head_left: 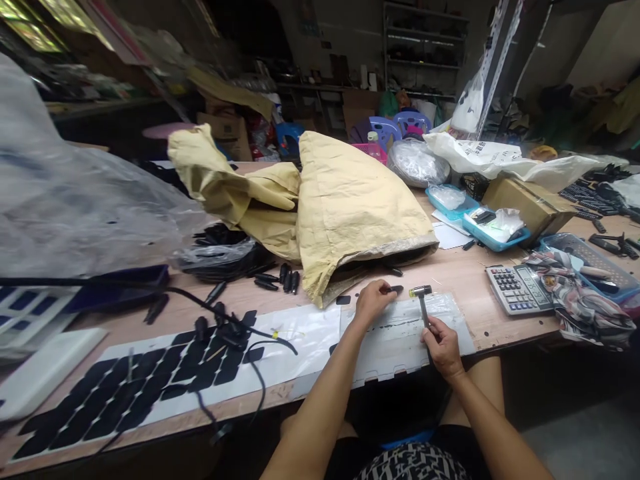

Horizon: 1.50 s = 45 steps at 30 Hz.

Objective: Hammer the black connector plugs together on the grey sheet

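My right hand point(443, 345) grips the handle of a small hammer point(421, 296), its head raised just over the table near a clear plastic sheet point(400, 330). My left hand point(373, 301) pinches a small black plastic piece point(395, 289) against the wooden table point(465, 270), a few centimetres left of the hammer head. Another small black piece point(343, 300) lies beside my left wrist. Right behind both hands a big tan paper sack point(350, 207) lies on its side with its mouth open.
A white sheet with black cut-out shapes point(150, 380) and black cables point(235, 330) covers the left. Loose black parts point(280, 279) lie by the sack. A calculator point(517, 288), patterned cloth point(580, 300), blue trays point(493, 230) and a cardboard box point(530, 203) sit on the right.
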Tool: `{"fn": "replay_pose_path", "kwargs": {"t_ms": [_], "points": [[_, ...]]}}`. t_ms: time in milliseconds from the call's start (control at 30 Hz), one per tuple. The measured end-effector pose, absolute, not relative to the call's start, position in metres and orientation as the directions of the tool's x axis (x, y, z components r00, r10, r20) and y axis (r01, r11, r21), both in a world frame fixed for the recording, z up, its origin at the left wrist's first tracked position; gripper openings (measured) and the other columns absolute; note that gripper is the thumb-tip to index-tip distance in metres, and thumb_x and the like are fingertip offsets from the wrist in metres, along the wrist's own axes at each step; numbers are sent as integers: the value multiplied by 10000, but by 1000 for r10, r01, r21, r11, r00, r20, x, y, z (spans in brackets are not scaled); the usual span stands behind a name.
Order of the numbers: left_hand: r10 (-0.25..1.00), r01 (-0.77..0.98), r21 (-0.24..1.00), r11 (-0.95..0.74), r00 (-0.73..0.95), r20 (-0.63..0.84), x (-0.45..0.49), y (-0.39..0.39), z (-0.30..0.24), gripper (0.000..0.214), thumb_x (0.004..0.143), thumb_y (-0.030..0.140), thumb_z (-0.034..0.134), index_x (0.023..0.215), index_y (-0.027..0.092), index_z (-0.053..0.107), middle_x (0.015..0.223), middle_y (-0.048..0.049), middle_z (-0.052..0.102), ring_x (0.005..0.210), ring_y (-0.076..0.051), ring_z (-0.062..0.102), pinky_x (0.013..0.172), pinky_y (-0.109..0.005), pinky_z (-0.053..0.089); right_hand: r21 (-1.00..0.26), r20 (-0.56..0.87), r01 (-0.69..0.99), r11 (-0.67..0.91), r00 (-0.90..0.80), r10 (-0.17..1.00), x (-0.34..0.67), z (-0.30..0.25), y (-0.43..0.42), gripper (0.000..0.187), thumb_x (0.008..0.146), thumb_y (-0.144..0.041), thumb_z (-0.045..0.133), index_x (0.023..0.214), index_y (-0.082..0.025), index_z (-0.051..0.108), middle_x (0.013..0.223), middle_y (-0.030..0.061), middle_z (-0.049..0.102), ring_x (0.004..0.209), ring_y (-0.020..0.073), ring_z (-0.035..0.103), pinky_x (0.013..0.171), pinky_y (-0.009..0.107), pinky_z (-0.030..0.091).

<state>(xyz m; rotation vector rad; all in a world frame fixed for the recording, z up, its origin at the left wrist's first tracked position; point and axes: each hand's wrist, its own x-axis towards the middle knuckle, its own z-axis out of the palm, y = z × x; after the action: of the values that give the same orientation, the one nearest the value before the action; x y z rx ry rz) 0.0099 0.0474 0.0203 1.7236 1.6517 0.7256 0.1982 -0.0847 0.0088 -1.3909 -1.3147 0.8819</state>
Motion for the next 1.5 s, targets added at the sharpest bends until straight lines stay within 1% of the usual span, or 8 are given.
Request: {"fn": "replay_pose_path", "kwargs": {"t_ms": [100, 200, 733, 833, 967, 1200, 1333, 1500], "points": [[972, 627, 753, -202, 221, 77, -13, 12, 11, 144, 747, 278, 670, 876, 220, 695, 882, -15, 650, 832, -185, 596, 747, -281, 443, -955, 124, 283, 83, 133, 983, 198, 11, -84, 354, 864, -348, 580, 1108, -113, 682, 622, -5, 624, 560, 150, 577, 576, 251, 499], [957, 641, 713, -284, 230, 175, -16, -9, 4, 166, 746, 247, 684, 908, 216, 701, 912, -28, 629, 911, -203, 574, 829, -307, 443, -943, 131, 321, 87, 118, 984, 197, 14, -83, 348, 857, -343, 580, 1097, -115, 688, 615, -7, 623, 554, 150, 576, 577, 250, 497], [978, 686, 697, -208, 167, 128, -3, -6, 2, 178, 798, 345, 720, 956, 264, 741, 964, -20, 666, 953, -225, 556, 853, -353, 405, -869, 151, 478, 128, 11, 988, 200, 26, -87, 306, 817, -320, 616, 1047, -172, 752, 624, 7, 665, 559, 181, 607, 547, 268, 512], [976, 676, 704, -215, 169, 136, -3, -7, 3, 169, 800, 344, 724, 950, 268, 740, 956, -12, 662, 948, -219, 554, 851, -347, 401, -821, 200, 548, 161, 11, 980, 200, 28, -89, 340, 839, -312, 594, 1111, -158, 731, 684, 31, 695, 594, 192, 629, 590, 284, 525], [979, 679, 705, -203, 162, 125, -3, -7, 5, 168, 802, 334, 723, 957, 270, 735, 953, -11, 656, 949, -217, 549, 857, -347, 397, -735, 208, 658, 164, -12, 978, 200, 26, -89, 307, 816, -290, 603, 1055, -164, 748, 726, 51, 727, 602, 206, 644, 608, 302, 531], [979, 672, 713, -201, 169, 116, -3, -7, 3, 158, 804, 333, 719, 947, 269, 733, 921, -12, 651, 974, -222, 546, 871, -359, 387, -778, 256, 585, 230, -39, 966, 196, 27, -87, 331, 825, -278, 595, 1106, -181, 739, 830, 67, 752, 725, 233, 687, 681, 317, 558], [978, 666, 716, -208, 161, 133, -3, -6, 1, 134, 796, 325, 730, 921, 275, 734, 902, -3, 642, 938, -208, 548, 860, -354, 386, -746, 223, 628, 220, -75, 972, 196, 25, -84, 297, 784, -281, 630, 1028, -177, 764, 717, 48, 709, 624, 212, 645, 631, 314, 537], [974, 660, 717, -225, 171, 148, -4, -6, 1, 137, 785, 316, 735, 909, 258, 726, 903, -4, 642, 945, -211, 556, 859, -345, 390, -919, 97, 384, 91, -5, 995, 201, 15, -79, 370, 837, -350, 608, 1123, -136, 706, 694, 25, 680, 582, 176, 599, 581, 286, 506]]}}
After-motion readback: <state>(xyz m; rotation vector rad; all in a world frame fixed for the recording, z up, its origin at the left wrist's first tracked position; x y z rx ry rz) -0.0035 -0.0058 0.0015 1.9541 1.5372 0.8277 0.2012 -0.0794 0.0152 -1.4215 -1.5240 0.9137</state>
